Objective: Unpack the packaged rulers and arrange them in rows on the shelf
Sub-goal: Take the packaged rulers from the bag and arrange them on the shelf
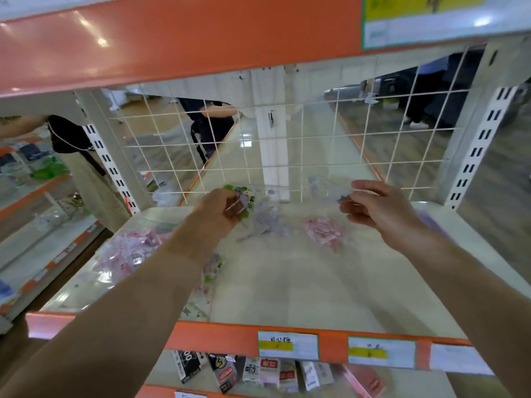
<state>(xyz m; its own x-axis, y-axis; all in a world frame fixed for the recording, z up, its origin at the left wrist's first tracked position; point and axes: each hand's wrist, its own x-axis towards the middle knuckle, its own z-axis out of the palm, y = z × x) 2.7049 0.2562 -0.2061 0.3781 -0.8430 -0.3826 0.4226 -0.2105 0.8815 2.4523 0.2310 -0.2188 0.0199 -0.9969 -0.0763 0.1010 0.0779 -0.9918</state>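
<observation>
L hand (221, 209) is over the back-left part of the shelf (316, 282), fingers curled round a green-print ruler (244, 196), clear w/ green and purple marks; blurry, so can't tell if it's one ruler or a few. R hand (373, 206) is up near the back edge, right of centre, thumb and forefinger pinching a clear purplish piece (324, 188); too blurred to say if that's a ruler or wrapper. The hands are apart and not touching. On the shelf: a pink pile (126, 248) by the left edge, partly under the L forearm, purple rulers (270, 222) loose in the middle just below the L hand, and a second pink bunch (324, 232) right of those. Another green-marked ruler (209, 274) lies towards the front edge, half hidden by the L arm. A wire grid (287, 156) closes the back. Price labels (288, 345) sit on the orange front strip (218, 337), w/ small boxes (253, 369) on the shelf below.
</observation>
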